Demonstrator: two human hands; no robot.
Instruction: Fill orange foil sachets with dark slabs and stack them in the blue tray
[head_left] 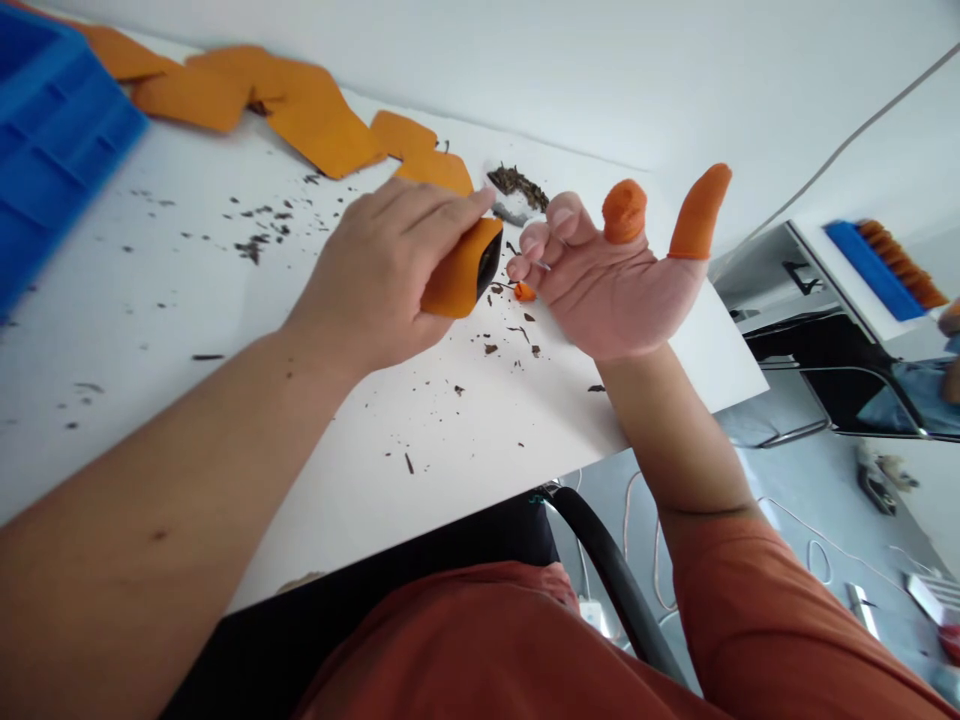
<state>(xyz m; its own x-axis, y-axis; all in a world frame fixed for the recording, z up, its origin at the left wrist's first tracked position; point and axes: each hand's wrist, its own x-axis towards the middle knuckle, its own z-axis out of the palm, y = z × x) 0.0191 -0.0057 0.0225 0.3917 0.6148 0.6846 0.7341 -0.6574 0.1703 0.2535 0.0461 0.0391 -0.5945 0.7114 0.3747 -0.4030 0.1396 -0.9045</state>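
Note:
My left hand (375, 270) is closed around a small orange paper packet (452, 280). The packet's open mouth faces right and shows a dark inside. To its right, my right hand (607, 280) is turned palm up. Its thumb and index finger, spread apart, wear orange finger cots (701, 212), and the other fingers are loosely curled. A tiny pale glint shows by those fingers; I cannot tell what it is. Another orange finger cot (523, 292) appears on the table just below them. Beyond the hands lies a heap of dark dried leaves (517, 185) in a shallow, pale dish.
Several flat orange packets (322, 120) lie along the wall side of the white table (300, 530). At the far left stands a blue plastic crate (67, 150). Dark leaf bits (255, 245) are scattered over the tabletop. A chair armrest (607, 570) rises beside the table's near edge.

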